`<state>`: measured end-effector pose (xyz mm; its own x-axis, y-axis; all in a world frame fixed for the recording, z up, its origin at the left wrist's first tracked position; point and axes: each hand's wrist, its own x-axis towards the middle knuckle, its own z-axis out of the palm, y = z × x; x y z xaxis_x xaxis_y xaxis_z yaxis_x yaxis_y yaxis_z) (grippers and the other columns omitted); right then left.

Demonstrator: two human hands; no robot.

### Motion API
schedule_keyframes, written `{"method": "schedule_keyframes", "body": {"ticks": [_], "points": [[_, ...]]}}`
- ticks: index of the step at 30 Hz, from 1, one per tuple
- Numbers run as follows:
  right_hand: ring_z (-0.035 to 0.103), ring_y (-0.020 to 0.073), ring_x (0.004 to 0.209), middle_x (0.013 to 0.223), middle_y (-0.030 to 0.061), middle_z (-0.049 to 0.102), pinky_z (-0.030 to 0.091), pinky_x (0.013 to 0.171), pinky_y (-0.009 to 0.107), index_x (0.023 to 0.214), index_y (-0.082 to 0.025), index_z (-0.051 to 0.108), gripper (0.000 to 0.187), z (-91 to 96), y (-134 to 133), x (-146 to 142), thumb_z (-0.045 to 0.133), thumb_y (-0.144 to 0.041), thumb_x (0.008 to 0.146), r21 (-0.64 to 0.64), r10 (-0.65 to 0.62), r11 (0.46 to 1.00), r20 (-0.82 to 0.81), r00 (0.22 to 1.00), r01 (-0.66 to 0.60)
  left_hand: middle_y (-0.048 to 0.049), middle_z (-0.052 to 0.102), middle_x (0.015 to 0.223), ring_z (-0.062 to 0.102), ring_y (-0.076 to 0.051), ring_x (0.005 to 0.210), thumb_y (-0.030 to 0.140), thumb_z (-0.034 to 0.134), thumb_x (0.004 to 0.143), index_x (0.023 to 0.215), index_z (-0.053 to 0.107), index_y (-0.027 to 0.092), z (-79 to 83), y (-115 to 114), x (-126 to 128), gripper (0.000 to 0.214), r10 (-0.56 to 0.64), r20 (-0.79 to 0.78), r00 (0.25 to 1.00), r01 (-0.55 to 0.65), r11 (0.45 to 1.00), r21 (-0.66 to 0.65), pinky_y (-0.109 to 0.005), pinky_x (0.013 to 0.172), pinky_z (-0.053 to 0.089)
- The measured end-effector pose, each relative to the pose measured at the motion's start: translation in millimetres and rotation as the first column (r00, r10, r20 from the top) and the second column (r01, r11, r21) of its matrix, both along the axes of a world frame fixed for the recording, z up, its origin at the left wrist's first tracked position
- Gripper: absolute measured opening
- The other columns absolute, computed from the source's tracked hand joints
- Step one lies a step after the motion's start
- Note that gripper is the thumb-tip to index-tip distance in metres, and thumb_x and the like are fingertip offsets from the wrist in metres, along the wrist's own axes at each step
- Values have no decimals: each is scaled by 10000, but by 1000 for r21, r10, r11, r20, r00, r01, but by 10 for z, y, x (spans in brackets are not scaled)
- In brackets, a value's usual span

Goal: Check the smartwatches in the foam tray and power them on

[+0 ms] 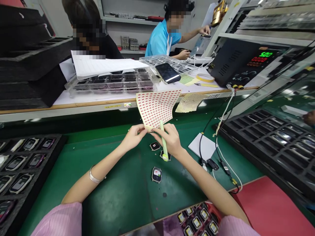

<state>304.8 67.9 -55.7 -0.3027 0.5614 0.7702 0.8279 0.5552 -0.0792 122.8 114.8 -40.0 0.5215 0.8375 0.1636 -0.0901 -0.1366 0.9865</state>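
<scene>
My left hand pinches the lower left corner of a pale yellow sheet of small red stickers. My right hand is closed around a light green pen, its fingertips at the sheet's lower edge. The sheet curves upward in front of the shelf. Below the hands, a square watch case lies on the green mat, and another watch case is partly hidden by the pen and hand. Nearer to me lies a watch with its screen lit.
Black foam trays of watches stand at the left and right. Cables hang over a white pad. On the shelf are a phone, clear plastic trays and a power supply. Two people sit beyond.
</scene>
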Motion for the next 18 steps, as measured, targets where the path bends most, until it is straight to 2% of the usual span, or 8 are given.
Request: {"method": "schedule_keyframes", "body": {"ticks": [4,10,18], "points": [[490,205,696,722,49,531,377,637,322,951,-206,700,146,41,113,-67,595,-303,922,-8,22,1000,-30,999,-22,-134,723,983,680,-274,914,482,684,745,939,707,122,61,-36,-26,410,-8,33,999,11,997,-75,-412,899,507],[530,211,682,704,43,569,384,657,344,960,-224,701,111,-36,63,-56,612,-274,914,-21,15,1000,-169,986,-19,-127,728,973,669,-288,961,455,729,713,932,719,128,100,-69,-33,394,-3,45,999,9,992,-126,-428,926,496],[566,201,667,703,33,614,429,673,340,869,-212,690,150,34,3,-156,611,-332,914,-106,22,992,-360,933,-64,-123,721,999,669,-274,932,455,707,728,912,717,133,51,-57,8,371,21,33,999,-18,997,-79,-406,904,500]]}}
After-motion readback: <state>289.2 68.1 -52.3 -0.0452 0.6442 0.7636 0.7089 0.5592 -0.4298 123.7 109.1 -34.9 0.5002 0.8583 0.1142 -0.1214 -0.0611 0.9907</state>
